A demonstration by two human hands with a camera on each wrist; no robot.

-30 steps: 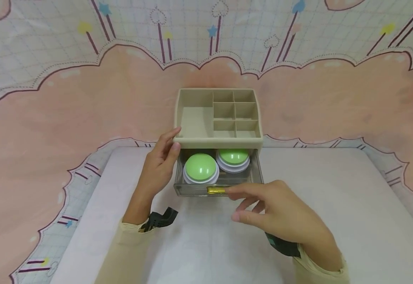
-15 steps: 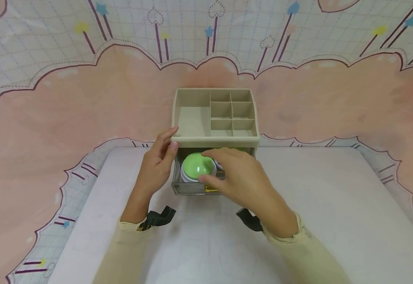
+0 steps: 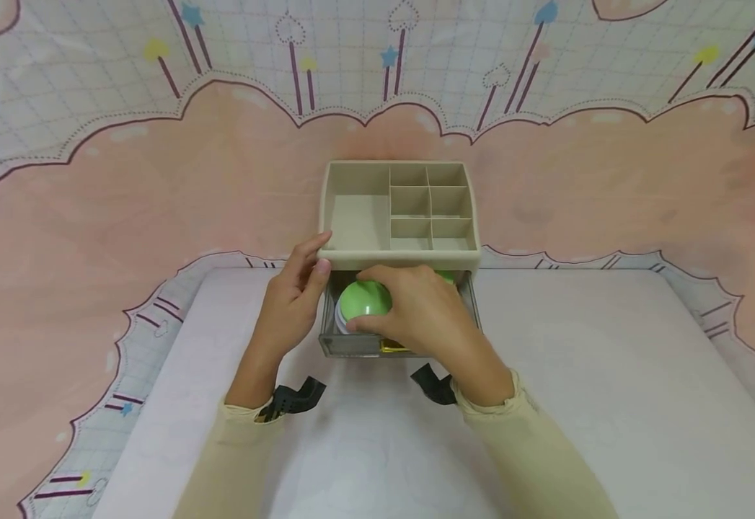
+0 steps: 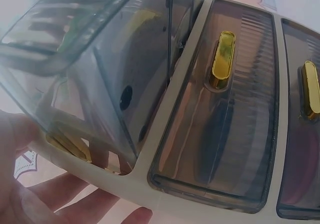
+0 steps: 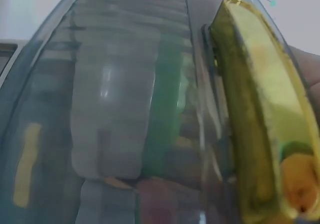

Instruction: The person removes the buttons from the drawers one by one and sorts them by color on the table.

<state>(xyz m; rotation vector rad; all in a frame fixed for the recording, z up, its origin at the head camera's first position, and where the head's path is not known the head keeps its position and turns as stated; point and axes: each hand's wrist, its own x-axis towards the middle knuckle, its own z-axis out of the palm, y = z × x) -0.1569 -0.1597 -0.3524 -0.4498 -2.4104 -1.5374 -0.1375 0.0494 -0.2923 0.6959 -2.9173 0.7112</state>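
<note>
A beige desktop organizer (image 3: 399,256) has its clear grey top drawer (image 3: 351,347) pulled out, with a gold handle (image 3: 393,345) on the front. Inside the drawer sits a round piece with a glossy green dome (image 3: 364,299) on a white base. My right hand (image 3: 425,310) reaches in over it, thumb at the dome's near side and index finger at its far side. Behind that hand, only a sliver of a second green dome (image 3: 445,276) shows. My left hand (image 3: 289,303) rests against the organizer's front left corner, fingers fairly straight along its side in the left wrist view.
The organizer's top has one large compartment (image 3: 360,220) and several small ones (image 3: 411,202). Below the pulled-out drawer are shut drawers (image 4: 220,114) with gold handles. A white table (image 3: 578,375) lies underneath, and a patterned cloth (image 3: 578,180) hangs behind.
My right hand has moved from the drawer's handle, up and left into the drawer, and its thumb and fingers have come round the left green dome. My left hand stays put.
</note>
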